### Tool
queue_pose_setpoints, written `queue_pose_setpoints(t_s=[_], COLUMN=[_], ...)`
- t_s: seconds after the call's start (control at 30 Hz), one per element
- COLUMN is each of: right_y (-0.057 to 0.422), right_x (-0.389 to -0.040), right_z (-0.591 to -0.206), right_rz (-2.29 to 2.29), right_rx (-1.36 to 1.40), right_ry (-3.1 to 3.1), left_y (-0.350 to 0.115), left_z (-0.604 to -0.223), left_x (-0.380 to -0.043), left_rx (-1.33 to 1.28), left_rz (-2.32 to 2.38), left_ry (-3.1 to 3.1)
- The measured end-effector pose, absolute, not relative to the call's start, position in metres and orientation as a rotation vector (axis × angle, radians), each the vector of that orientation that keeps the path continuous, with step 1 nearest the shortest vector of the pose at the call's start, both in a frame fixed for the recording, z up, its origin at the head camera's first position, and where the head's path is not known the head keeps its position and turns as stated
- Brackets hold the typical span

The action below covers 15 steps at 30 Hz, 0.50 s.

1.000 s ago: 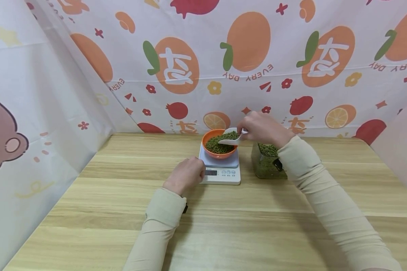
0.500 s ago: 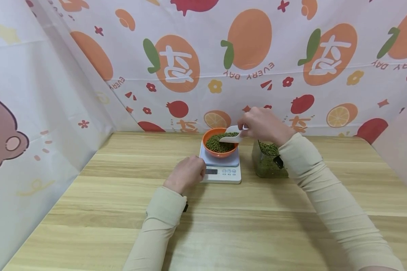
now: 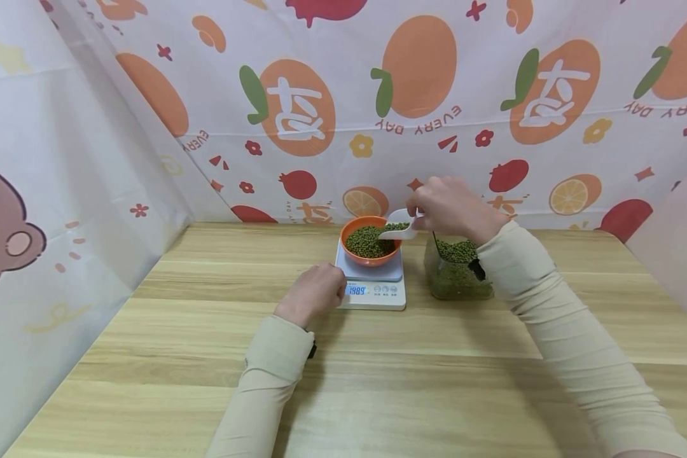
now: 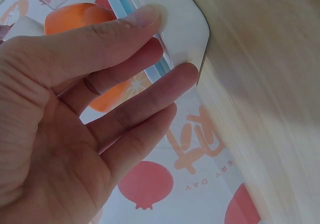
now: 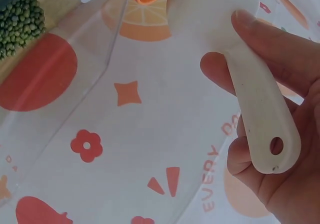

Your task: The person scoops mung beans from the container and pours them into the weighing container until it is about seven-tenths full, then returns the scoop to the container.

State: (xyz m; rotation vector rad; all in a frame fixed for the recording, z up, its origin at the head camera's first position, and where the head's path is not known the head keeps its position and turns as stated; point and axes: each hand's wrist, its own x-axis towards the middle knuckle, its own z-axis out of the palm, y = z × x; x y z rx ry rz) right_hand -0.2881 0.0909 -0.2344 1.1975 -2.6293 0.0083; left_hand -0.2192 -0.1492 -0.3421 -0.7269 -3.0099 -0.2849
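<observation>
My right hand [image 3: 449, 203] grips the handle of a white scoop [image 3: 399, 234], with the thumb along it in the right wrist view. The scoop tilts over the right rim of an orange bowl [image 3: 372, 259], some green beans in it. More small green beans [image 3: 366, 243], like mung beans, fill much of the bowl. The bowl stands on a white kitchen scale [image 3: 386, 299], whose lit display seems to read 198.9. At the scale's left edge is my left hand [image 3: 315, 294]; in the left wrist view its fingers are loosely extended, thumb at the scale's corner [image 4: 185, 29].
A clear square container [image 3: 458, 283] holding green beans stands right of the scale, partly behind my right wrist. The wooden table [image 3: 378, 381] ends at a fruit-printed cloth [image 3: 355, 76] behind, and more printed cloth hangs at the left side.
The scoop and my right hand have shifted slightly right across the bowl. The scale's display, dark before, now shows lit digits. My left hand stays at the scale.
</observation>
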Motion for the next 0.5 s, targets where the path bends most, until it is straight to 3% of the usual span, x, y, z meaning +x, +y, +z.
queue_pose_setpoints(t_s=[0.5], right_y=[0.080], right_x=[-0.282], right_z=[-0.227], right_rz=[-0.117], right_rx=[1.214], right_ry=[-2.535], left_y=[-0.149], left_z=[-0.341], left_x=[-0.219], left_rx=[-0.717], left_rz=[-0.275], left_ry=[-3.027])
